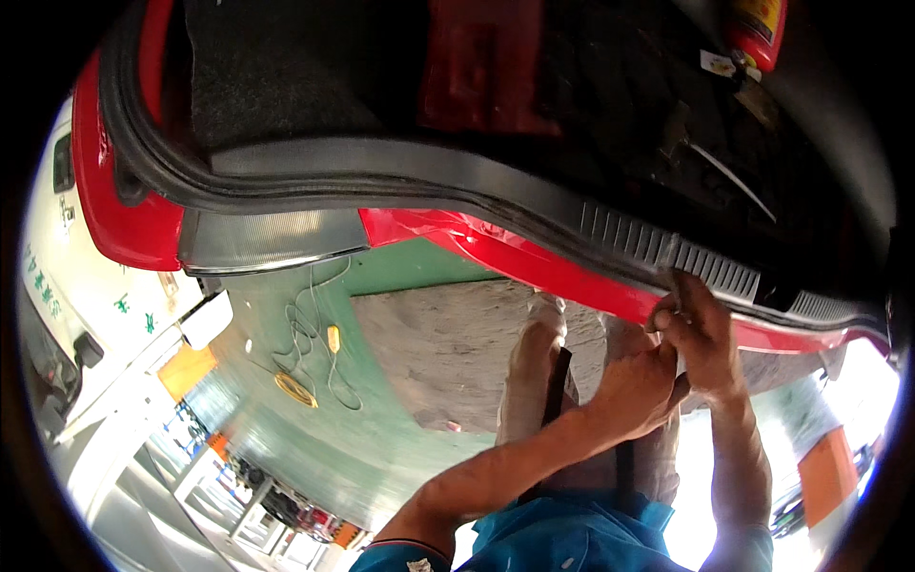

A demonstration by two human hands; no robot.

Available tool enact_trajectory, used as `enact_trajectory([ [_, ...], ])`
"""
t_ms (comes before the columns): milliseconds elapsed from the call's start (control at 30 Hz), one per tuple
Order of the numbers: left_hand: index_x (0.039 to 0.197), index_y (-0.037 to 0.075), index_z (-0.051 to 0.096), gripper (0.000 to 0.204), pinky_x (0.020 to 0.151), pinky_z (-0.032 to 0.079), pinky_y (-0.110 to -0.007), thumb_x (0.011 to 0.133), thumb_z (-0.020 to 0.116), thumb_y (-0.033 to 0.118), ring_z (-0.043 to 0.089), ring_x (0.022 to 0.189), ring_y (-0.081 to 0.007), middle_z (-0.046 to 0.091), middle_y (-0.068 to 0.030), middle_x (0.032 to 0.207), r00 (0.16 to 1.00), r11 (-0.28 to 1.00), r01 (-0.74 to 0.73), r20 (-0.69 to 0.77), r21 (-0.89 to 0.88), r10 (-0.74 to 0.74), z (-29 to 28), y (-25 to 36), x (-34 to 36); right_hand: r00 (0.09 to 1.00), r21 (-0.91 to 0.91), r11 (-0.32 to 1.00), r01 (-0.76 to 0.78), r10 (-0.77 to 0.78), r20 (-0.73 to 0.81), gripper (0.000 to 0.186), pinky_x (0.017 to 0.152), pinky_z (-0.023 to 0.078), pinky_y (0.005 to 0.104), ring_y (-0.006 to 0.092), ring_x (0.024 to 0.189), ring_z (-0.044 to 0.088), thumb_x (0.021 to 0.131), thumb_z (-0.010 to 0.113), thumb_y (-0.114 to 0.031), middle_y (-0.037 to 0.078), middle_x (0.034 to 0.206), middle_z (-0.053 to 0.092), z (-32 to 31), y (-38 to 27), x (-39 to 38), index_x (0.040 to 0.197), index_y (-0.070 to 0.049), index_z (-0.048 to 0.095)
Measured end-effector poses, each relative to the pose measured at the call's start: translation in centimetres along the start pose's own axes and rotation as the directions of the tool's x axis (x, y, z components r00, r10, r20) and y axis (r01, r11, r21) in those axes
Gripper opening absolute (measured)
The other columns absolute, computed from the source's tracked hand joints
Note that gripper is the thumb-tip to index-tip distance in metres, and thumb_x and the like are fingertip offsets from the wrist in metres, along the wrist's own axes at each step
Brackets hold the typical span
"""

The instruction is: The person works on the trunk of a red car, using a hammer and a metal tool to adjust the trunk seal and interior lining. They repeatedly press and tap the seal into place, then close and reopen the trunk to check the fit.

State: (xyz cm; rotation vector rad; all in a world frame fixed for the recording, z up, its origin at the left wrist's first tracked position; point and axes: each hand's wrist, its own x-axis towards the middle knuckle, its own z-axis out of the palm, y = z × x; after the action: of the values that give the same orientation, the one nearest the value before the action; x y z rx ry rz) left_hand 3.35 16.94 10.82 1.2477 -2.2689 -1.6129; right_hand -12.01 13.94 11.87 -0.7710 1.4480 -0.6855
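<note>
I stand at an open car trunk, whose red rear edge (pixel 534 267) has black weatherstrip and a ribbed trim strip (pixel 705 267) along it. My right hand (pixel 701 338) is at that trim near the right, fingers curled, with an index finger up against the edge. My left hand (pixel 643 386) reaches across from the lower left, closed just below and against my right hand. What the fingers grip is hidden or too small to make out. A translucent lamp panel (pixel 267 234) is set in the edge further left.
Inside the trunk lie a red fire extinguisher (pixel 758 38) and dark clutter. On the green floor (pixel 372 458) are a grey mat (pixel 429 353), cables and a yellow coil (pixel 295 389). A white vehicle (pixel 124 343) stands at the left.
</note>
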Motion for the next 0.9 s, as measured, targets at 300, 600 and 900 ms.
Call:
enact_trajectory([
  [300, 0.119, 0.004, 0.066, 0.028, 0.089, 0.052, -0.049, 0.103, 0.051, 0.022, 0.065, 0.103, -0.0381, 0.069, -0.0187, 0.109, 0.934, 0.746, -0.026, -0.251, 0.665, 0.256, -20.8, -4.4, 8.2, 0.836, 0.277, 0.956, 0.095, 0.075, -0.544, 0.04, 0.051, 0.031, 0.0191, 0.0033, 0.061, 0.04, 0.098, 0.054, -0.006, -0.002, 0.08, 0.053, 1.1, 4.2, -9.9, 0.137, 0.005, 0.055],
  [600, 0.12, -0.002, 0.067, 0.045, 0.109, 0.042, -0.043, 0.101, 0.053, 0.037, 0.064, 0.112, -0.032, 0.07, -0.019, 0.114, 0.986, 0.312, -0.119, 0.076, 0.943, 0.145, -19.7, -9.2, 7.2, 0.697, 0.271, 0.955, -0.124, 0.278, -0.661, 0.043, 0.059, 0.039, 0.0211, 0.0053, 0.068, 0.047, 0.094, 0.058, -0.009, 0.0, 0.087, 0.059, 2.2, 9.6, -19.5, 0.137, 0.002, 0.058],
  [900, 0.105, 0.005, 0.067, 0.028, 0.083, 0.054, -0.047, 0.095, 0.062, 0.031, 0.068, 0.098, -0.0408, 0.071, -0.0208, 0.102, 0.976, 0.923, 0.121, 0.127, 0.365, -0.178, -9.0, -12.6, -6.7, 0.54, 0.39, 0.807, -0.443, 0.588, -0.603, 0.022, 0.053, 0.044, 0.0336, 0.0161, 0.058, 0.055, 0.087, 0.063, -0.022, 0.005, 0.065, 0.058, 6.8, 41.4, -38.7, 0.086, 0.0, 0.064],
])
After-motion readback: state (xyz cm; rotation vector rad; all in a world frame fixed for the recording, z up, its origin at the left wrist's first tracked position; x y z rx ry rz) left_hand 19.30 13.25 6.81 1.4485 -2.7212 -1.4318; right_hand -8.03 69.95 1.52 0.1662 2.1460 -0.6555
